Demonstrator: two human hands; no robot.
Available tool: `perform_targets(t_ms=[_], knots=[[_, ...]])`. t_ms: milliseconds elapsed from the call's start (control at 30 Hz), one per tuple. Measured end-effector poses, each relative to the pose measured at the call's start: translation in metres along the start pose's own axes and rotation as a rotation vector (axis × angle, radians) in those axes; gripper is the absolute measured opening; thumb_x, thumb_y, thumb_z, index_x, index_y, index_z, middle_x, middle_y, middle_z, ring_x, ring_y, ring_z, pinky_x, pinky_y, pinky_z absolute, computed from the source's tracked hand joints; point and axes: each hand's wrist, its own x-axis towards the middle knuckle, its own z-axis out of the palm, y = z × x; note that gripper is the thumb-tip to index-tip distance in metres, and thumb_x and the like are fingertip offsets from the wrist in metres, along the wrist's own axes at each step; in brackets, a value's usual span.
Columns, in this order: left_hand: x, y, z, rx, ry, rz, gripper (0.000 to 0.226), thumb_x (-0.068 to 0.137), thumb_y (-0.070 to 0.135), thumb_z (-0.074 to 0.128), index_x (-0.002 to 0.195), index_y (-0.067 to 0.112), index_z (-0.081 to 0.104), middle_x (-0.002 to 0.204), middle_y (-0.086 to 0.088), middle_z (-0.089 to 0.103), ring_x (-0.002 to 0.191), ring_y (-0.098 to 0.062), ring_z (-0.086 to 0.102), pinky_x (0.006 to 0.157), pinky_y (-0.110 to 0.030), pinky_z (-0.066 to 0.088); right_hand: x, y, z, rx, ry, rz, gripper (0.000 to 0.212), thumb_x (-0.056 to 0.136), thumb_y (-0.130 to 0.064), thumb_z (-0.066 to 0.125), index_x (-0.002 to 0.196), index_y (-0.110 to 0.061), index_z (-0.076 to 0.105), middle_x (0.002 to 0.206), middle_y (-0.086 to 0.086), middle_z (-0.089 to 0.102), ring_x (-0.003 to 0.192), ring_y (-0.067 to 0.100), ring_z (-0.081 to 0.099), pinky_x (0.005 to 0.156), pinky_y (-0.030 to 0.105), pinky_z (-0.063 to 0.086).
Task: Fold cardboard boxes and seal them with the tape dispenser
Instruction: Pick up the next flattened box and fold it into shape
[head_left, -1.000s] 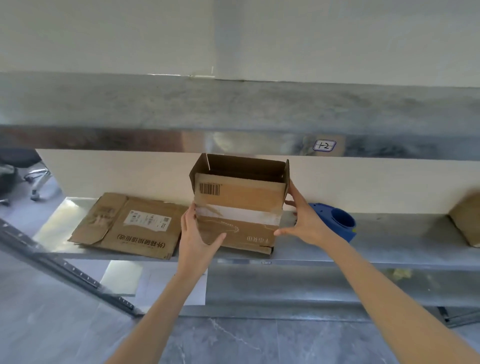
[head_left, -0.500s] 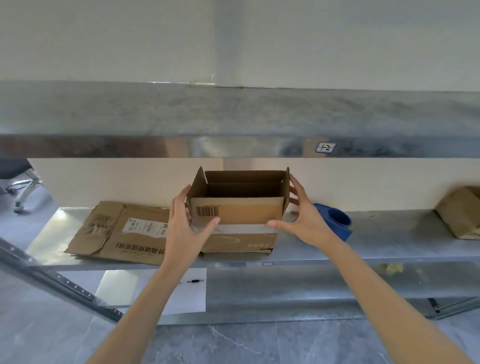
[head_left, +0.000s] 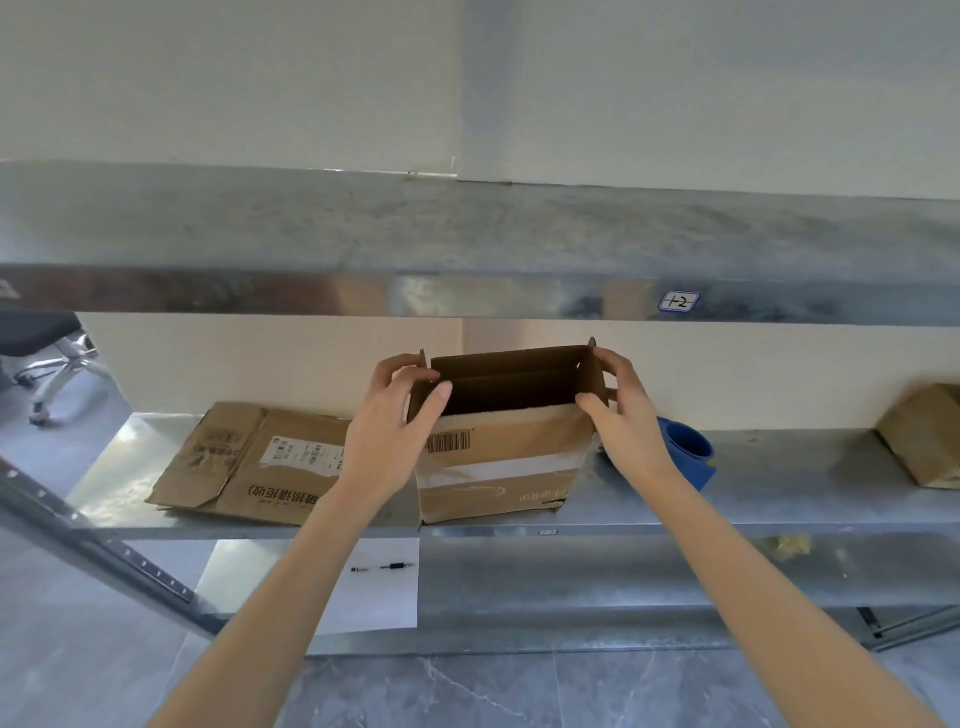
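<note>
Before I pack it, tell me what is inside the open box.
Inside the box only its dark inner walls show. Its near wall hides the floor and anything on it. The left hand and right hand, gripping the end flaps, cover the corners.

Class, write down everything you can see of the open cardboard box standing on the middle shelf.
The box is brown corrugated cardboard, standing upright on the metal shelf with its top open and side flaps raised; the inside looks dark. Its front carries a barcode, a pale strip of tape across it and printed characters near the bottom. The lower right corner looks slightly torn. The left hand grips its left top edge, the right hand its right.
</note>
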Motion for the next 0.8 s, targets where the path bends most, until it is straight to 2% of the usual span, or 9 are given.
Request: perform_targets(t_ms=[100,200,333,467,567,633,733,800], knots=[[0.008,0.0,-0.003,0.058,-0.048,0.004,0.031,0.093,0.039,0.063,0.116,0.019,0.065,0.136,0.007,0.046,0.114,-0.008,0.052,0.088,-0.02,0.038,0.0,-0.001,-0.001,-0.015,-0.006,0.019,0.051,0.093,-0.011,0.058,0.14,-0.024,0.044,0.144,-0.003,0.046,0.121,0.015,0.049,0.103,0.035,0.045],[0.012,-0.001,-0.003,0.112,-0.112,-0.004,0.042,0.088,0.031,0.071,0.127,0.018,0.061,0.146,0.006,0.039,0.119,-0.008,0.047,0.09,-0.021,0.038,-0.002,-0.004,-0.002,-0.018,-0.016,0.043,0.046,0.093,-0.01,0.056,0.136,-0.024,0.047,0.144,-0.001,0.044,0.111,0.014,0.051,0.095,0.029,0.042],[0.011,-0.002,-0.003,0.156,-0.189,0.012,0.054,0.084,0.031,0.07,0.135,0.019,0.057,0.152,0.006,0.033,0.135,-0.017,0.04,0.096,-0.029,0.043,-0.007,-0.007,-0.004,-0.075,-0.046,-0.004,0.046,0.09,-0.012,0.055,0.135,-0.021,0.047,0.143,0.002,0.039,0.114,0.016,0.051,0.095,0.03,0.043],[0.004,-0.001,-0.003,0.152,-0.206,-0.001,0.074,0.07,0.044,0.06,0.139,0.017,0.055,0.143,0.008,0.031,0.125,-0.017,0.046,0.09,-0.029,0.05,-0.012,-0.011,-0.005,-0.09,-0.085,-0.035,0.066,0.073,-0.029,0.045,0.139,-0.02,0.045,0.144,-0.001,0.035,0.111,0.012,0.047,0.088,0.023,0.038],[0.005,0.0,0.0,0.146,-0.194,-0.002,0.074,0.073,0.039,0.069,0.14,0.013,0.052,0.144,0.005,0.026,0.122,-0.019,0.047,0.089,-0.022,0.044,-0.014,-0.007,-0.005,-0.058,-0.099,-0.058,0.07,0.072,-0.027,0.043,0.142,-0.021,0.044,0.145,-0.001,0.035,0.113,0.005,0.044,0.086,0.015,0.036],[0.007,0.002,0.0,0.166,-0.172,-0.002,0.069,0.078,0.028,0.076,0.14,0.01,0.051,0.144,0.002,0.022,0.114,-0.013,0.046,0.084,-0.017,0.041,-0.016,-0.004,-0.004,-0.037,-0.106,-0.066,0.072,0.072,-0.025,0.043,0.143,-0.023,0.044,0.146,-0.002,0.036,0.117,0.003,0.042,0.086,0.009,0.036],[0.007,0.004,0.001,0.167,-0.141,-0.008,0.068,0.08,0.022,0.076,0.141,0.009,0.05,0.141,0.001,0.021,0.101,-0.007,0.046,0.082,-0.012,0.037,-0.017,-0.001,-0.002,0.012,-0.121,-0.063,0.074,0.073,-0.023,0.042,0.147,-0.024,0.041,0.15,-0.003,0.036,0.13,0.006,0.039,0.095,0.007,0.031],[0.007,0.005,0.002,0.163,-0.141,-0.019,0.069,0.08,0.021,0.076,0.143,0.009,0.049,0.139,0.001,0.022,0.097,-0.008,0.049,0.084,-0.012,0.037,-0.018,0.002,-0.001,0.058,-0.132,-0.056,0.075,0.075,-0.022,0.042,0.15,-0.025,0.037,0.154,-0.006,0.035,0.138,0.006,0.034,0.108,0.016,0.029]])
